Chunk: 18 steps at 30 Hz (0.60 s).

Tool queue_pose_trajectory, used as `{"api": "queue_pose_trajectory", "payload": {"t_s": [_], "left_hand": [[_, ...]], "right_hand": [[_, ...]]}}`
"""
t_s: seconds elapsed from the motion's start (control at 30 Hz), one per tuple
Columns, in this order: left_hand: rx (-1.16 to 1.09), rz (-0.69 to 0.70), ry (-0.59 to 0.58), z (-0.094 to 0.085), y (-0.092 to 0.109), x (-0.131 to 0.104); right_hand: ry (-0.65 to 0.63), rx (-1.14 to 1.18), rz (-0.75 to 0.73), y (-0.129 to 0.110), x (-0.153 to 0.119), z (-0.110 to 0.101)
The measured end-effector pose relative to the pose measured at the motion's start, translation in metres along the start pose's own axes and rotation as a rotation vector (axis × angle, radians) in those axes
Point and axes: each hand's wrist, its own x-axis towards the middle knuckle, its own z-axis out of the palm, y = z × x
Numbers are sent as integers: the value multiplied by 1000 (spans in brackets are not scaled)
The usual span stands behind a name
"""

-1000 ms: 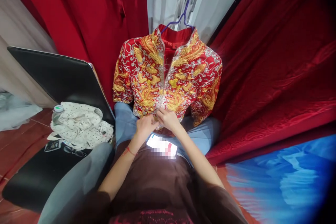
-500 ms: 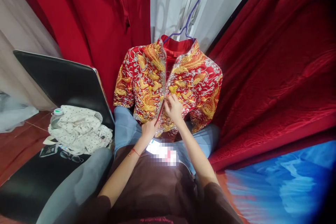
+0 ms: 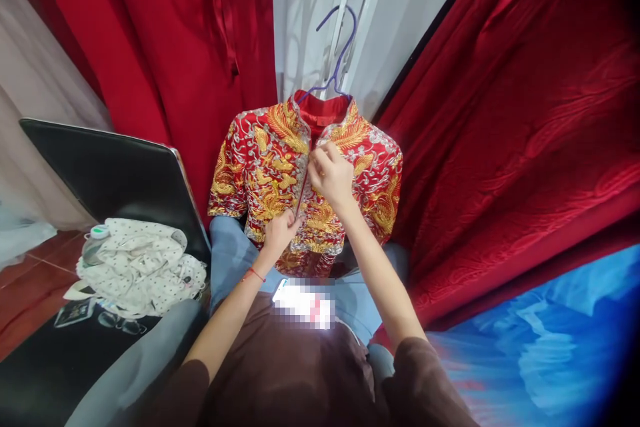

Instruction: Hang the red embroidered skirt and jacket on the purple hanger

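A red short-sleeved jacket (image 3: 273,180) with gold and silver embroidery and a stand-up collar faces me across my lap. It is on a purple hanger (image 3: 345,53). Low on the front edge, my left hand (image 3: 281,230) is closed on the jacket, thumb and fingers pinching the cloth. Higher up, my right hand (image 3: 331,173) is closed at the front zipper, its fingers bent together; they hide the zipper pull. Above this hand the front parts into a narrow V up to the collar.
A phone (image 3: 300,303) with a lit screen lies on my lap. To the left, a black chair (image 3: 105,167) holds a white dotted cloth bundle (image 3: 143,267) and glasses (image 3: 123,322). Red curtains (image 3: 500,147) hang on both sides; blue fabric (image 3: 555,353) lies lower right.
My right hand has moved up the jacket front toward the collar, and the V above it has shortened. The left hand still pinches the lower edge. Jacket and hanger sit lower in view.
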Motion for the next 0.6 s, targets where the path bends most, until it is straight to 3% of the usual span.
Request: {"api": "queue_pose_trajectory", "payload": {"t_s": [0.13, 0.23, 0.4, 0.6], "left_hand": [[-68, 54, 218, -37, 32, 27], [-5, 85, 197, -54, 47, 45], [12, 108, 162, -48, 47, 53], [-6, 119, 190, -37, 44, 51]], "right_hand": [[-30, -117, -85, 1, -10, 2], [-68, -171, -157, 5, -10, 4], [-122, -223, -194, 18, -4, 13], [-11, -171, -77, 22, 17, 11]]}}
